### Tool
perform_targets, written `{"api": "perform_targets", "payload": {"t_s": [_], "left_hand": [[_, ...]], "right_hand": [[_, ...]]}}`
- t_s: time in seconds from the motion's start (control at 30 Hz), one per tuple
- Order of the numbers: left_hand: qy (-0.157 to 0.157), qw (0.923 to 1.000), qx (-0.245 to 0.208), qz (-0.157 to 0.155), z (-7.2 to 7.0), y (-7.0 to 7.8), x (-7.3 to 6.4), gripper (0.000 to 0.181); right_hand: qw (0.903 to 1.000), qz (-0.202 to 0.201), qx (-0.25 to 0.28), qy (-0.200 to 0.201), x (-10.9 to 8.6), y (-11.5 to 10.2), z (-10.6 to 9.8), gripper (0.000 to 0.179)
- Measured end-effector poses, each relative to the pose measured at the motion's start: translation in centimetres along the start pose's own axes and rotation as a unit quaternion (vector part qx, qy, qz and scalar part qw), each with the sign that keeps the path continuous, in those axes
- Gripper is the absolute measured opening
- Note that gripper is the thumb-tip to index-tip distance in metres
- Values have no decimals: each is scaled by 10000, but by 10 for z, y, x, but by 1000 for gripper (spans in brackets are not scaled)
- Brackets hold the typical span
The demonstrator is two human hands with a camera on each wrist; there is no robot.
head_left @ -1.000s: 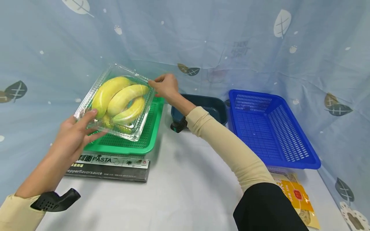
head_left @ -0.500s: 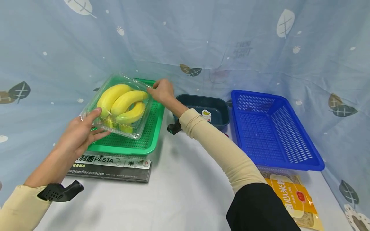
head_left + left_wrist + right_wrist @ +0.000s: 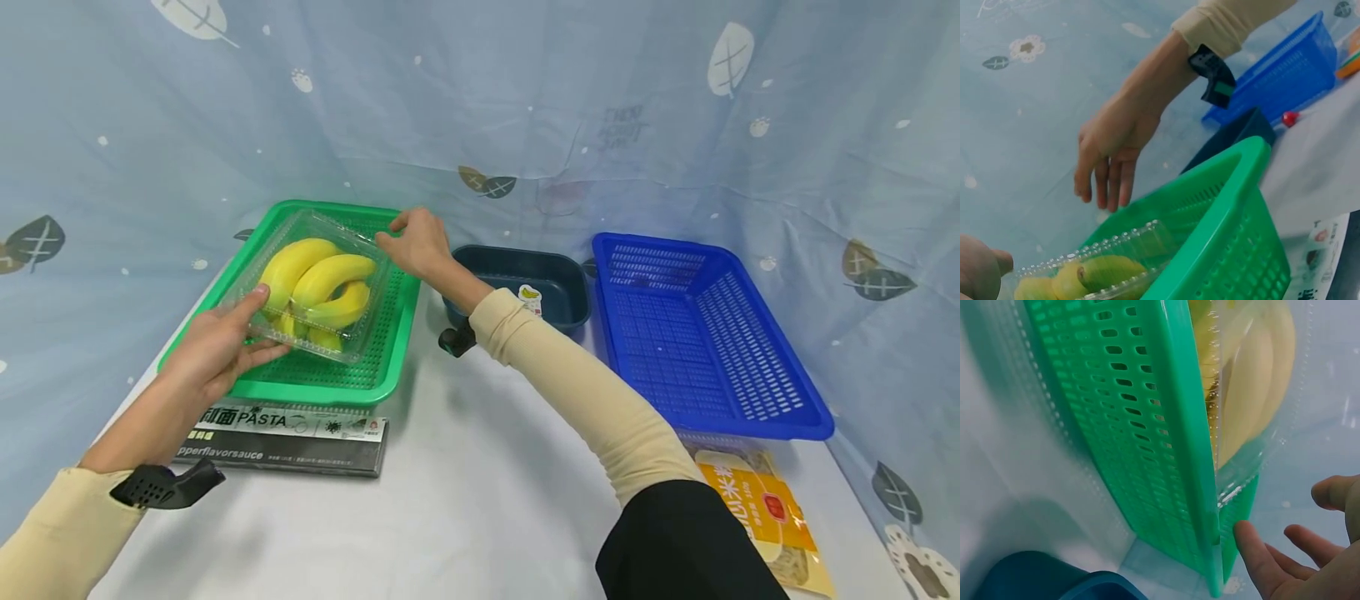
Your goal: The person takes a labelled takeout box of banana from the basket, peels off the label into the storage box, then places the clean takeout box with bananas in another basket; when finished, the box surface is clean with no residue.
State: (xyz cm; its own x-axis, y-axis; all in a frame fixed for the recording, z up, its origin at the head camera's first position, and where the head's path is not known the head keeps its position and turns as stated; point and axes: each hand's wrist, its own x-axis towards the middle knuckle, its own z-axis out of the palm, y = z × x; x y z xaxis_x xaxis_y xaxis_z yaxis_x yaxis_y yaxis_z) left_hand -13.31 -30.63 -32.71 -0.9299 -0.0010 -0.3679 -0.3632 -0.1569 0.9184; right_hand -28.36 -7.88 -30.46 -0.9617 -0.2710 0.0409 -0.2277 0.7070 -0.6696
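A clear plastic box of bananas (image 3: 322,287) lies tilted inside the green basket (image 3: 386,367), within its rim in the left wrist view. My left hand (image 3: 206,350) holds the box's near left corner, thumb over the top and fingers along the lower side. In the left wrist view only part of that left hand (image 3: 979,269) shows. Beside the box's far right corner hovers my right hand (image 3: 420,246), fingers loose. The right wrist view shows this right hand (image 3: 1310,556) spread apart from the box, near the basket rim.
In front of the basket lies a black pasta box (image 3: 285,437). Right of it stand a dark blue bin (image 3: 517,258) with a banana sticker and a blue basket (image 3: 667,358). A yellow noodle bag (image 3: 765,508) lies at the right edge, against a patterned curtain (image 3: 637,108).
The banana box has gone down into the green basket. Both hands moved down with it, and the right hand has let go of the box's far corner.
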Motion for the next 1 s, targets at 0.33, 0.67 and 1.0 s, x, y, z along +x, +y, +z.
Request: {"api": "perform_targets", "payload": {"t_s": [0.33,0.67,1.0], "left_hand": [[-27,9981,-387,-474,-5,1,6,102],[-194,9976,-468,-476,-15,3,2,96],[-313,9986,372,190,-13,12,-19,93]], "right_hand": [[9997,-223,132,0,-9,6,-5,37],[9967,-407,679,-162,-31,21,-11,37],[9882,-619,1381,-227,-65,25,-41,37]]}}
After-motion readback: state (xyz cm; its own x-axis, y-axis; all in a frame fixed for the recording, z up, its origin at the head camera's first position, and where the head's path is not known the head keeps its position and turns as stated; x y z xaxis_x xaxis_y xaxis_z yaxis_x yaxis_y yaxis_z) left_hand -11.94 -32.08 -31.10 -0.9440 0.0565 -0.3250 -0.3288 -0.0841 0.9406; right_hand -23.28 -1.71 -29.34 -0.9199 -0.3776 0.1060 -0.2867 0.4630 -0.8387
